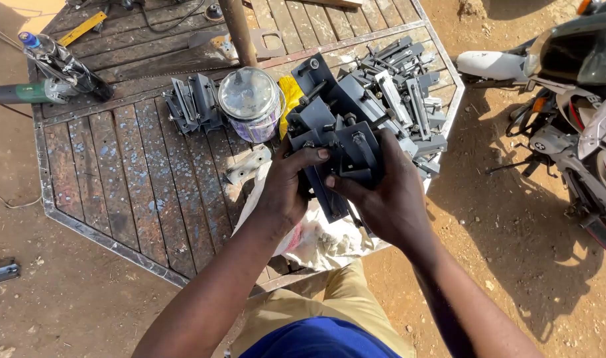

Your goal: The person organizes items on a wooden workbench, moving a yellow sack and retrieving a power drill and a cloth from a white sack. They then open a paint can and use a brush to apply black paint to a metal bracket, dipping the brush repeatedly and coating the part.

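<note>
While both hands work over the wooden-slat table (pixel 127 179), the left hand (pixel 286 189) and right hand (pixel 382 192) are each clamped around 1 grey metal bracket assembly (pixel 339 156), held just above a white plastic sack (pixel 319 242) at the table's near edge. Behind it lies 1 heap of like grey brackets (pixel 399 79), too many to count. 1 clear lidded jar (pixel 251 103) stands beside; its contents cannot be told. 1 green power tool (pixel 24 91) lies far left.
</note>
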